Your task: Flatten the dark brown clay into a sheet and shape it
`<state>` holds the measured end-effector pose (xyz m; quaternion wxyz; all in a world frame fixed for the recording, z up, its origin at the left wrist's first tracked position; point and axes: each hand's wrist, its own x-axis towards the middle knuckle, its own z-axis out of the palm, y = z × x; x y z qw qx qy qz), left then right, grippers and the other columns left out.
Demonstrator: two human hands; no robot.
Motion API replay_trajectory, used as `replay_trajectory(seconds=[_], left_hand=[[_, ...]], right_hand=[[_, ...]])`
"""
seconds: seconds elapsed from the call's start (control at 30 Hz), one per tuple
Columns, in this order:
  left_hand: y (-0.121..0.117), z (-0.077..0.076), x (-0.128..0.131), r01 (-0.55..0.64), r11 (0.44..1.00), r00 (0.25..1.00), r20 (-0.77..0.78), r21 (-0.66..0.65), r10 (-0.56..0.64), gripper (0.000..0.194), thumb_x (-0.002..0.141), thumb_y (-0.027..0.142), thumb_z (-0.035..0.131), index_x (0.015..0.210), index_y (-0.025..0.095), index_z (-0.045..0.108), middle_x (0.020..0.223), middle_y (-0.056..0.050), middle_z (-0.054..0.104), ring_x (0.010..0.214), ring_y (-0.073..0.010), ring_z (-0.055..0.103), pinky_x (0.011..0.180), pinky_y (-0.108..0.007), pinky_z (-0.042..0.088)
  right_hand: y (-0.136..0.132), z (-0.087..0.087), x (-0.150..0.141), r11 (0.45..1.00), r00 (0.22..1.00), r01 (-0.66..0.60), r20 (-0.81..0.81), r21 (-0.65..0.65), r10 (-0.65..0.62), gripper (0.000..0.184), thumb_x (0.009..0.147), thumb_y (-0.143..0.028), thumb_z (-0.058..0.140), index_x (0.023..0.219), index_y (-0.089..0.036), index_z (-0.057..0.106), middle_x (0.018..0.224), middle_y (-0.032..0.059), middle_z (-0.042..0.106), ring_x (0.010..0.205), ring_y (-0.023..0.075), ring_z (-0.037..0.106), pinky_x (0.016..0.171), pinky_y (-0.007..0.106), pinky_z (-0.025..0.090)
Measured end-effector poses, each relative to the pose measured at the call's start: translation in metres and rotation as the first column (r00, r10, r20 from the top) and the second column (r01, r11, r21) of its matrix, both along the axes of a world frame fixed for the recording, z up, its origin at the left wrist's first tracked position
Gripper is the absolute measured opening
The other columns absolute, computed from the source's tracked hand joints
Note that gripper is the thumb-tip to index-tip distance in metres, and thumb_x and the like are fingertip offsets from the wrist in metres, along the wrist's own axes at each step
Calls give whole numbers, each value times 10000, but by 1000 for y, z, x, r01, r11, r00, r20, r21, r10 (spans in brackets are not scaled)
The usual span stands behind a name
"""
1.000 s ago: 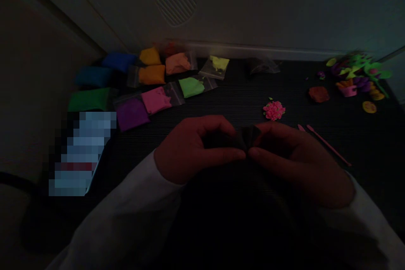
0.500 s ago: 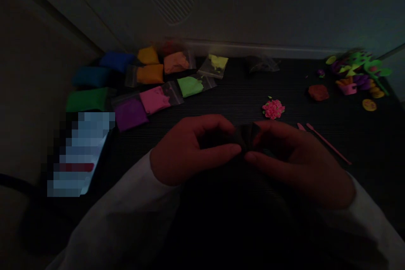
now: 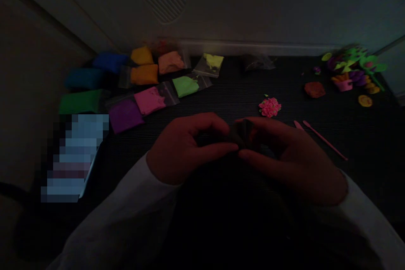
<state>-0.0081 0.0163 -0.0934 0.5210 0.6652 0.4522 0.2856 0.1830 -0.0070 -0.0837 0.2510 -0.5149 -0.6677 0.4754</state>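
A small dark lump (image 3: 242, 131), which looks like black modelling clay, is pinched between the fingertips of both hands above the dark table. My left hand (image 3: 186, 147) grips its left side between thumb and fingers. On the right side, my right hand (image 3: 294, 160) closes thumb and fingers on the same lump. Its exact shape is hard to make out in the dim light. Just beyond the hands sits a pink clay flower (image 3: 270, 107) with green bits. Two pink modelling tools (image 3: 325, 140) lie beside my right hand, one partly hidden by it.
Bags of coloured clay, including purple (image 3: 126, 115), pink (image 3: 149, 100) and green (image 3: 80, 101), lie at the left. A lit phone (image 3: 76, 158) stands nearer me. A reddish-brown lump (image 3: 314, 89) and small clay figures (image 3: 357, 69) occupy the far right. A pale wall (image 3: 268, 12) rises behind.
Both hands still hold the dark lump, which appears slightly turned between the fingertips. The whole view has shifted a little, so the table things appear further left.
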Motion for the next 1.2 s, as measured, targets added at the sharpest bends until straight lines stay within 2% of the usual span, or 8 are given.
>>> replay_trajectory(seconds=[0.23, 0.37, 0.57, 0.67, 0.77, 0.97, 1.1, 1.2], left_hand=[[2, 0, -1, 15, 994, 995, -104, 108, -4, 142, 667, 320, 655, 764, 223, 618, 741, 33, 624, 693, -130, 564, 703, -250, 443], [-1, 1, -1, -21, 989, 998, -55, 145, 29, 209, 661, 286, 657, 852, 250, 577, 826, 29, 620, 755, -143, 580, 707, -251, 458], [-6, 9, 2, 11, 996, 996, 88, -90, -3, 274, 651, 259, 667, 869, 237, 503, 768, 33, 613, 681, -124, 609, 569, -207, 473], [-5, 5, 4, 9, 985, 992, 124, -174, 12, 298, 657, 265, 656, 881, 232, 462, 765, 32, 606, 691, -125, 620, 574, -203, 489], [-4, -3, 6, -28, 992, 993, 109, -125, 42, 363, 662, 233, 648, 959, 236, 441, 852, 20, 589, 765, -122, 617, 663, -214, 508], [-5, -8, 9, -38, 999, 997, 64, -4, 38, 640, 646, 215, 647, 1217, 271, 364, 1234, -49, 462, 998, -178, 547, 816, -295, 495], [-6, -8, 10, -16, 1000, 993, 116, 17, 14, 663, 649, 183, 637, 1247, 276, 366, 1221, -41, 493, 1021, -174, 535, 884, -292, 459], [-6, -10, 9, 4, 1000, 990, 143, 29, -8, 669, 659, 166, 630, 1261, 268, 357, 1166, -44, 530, 1012, -171, 541, 904, -295, 445]], right_hand=[[1, 2, 0, 995, 997, -36, 71, 92, 29, 400, 737, -284, 598, 1124, -213, 525, 904, 17, 625, 820, 164, 581, 723, 292, 472], [2, 2, 2, 993, 994, -67, 88, 99, 58, 398, 747, -283, 583, 1135, -222, 522, 959, 19, 624, 852, 170, 582, 740, 293, 471], [0, 7, 7, 998, 1000, -21, 3, 52, 21, 497, 737, -254, 593, 1206, -255, 432, 930, 10, 621, 815, 151, 593, 697, 269, 479], [1, 4, 8, 998, 1000, 9, -15, 55, -8, 424, 731, -245, 597, 1133, -235, 461, 929, 17, 624, 836, 157, 598, 699, 270, 480], [6, -2, 7, 996, 998, 4, 57, 89, -10, 350, 729, -238, 590, 1066, -208, 499, 948, 25, 620, 853, 160, 592, 707, 279, 480], [10, -5, 2, 980, 987, -63, 161, 188, 32, 346, 729, -183, 557, 1073, -185, 534, 975, 44, 608, 851, 164, 575, 741, 307, 470], [7, -3, 0, 962, 984, -108, 162, 252, 68, 398, 729, -169, 547, 1124, -209, 521, 1039, 54, 588, 939, 189, 550, 820, 342, 445], [5, -2, -1, 954, 985, -93, 167, 286, 46, 441, 732, -168, 542, 1166, -219, 485, 1044, 48, 591, 938, 188, 552, 818, 335, 446]])
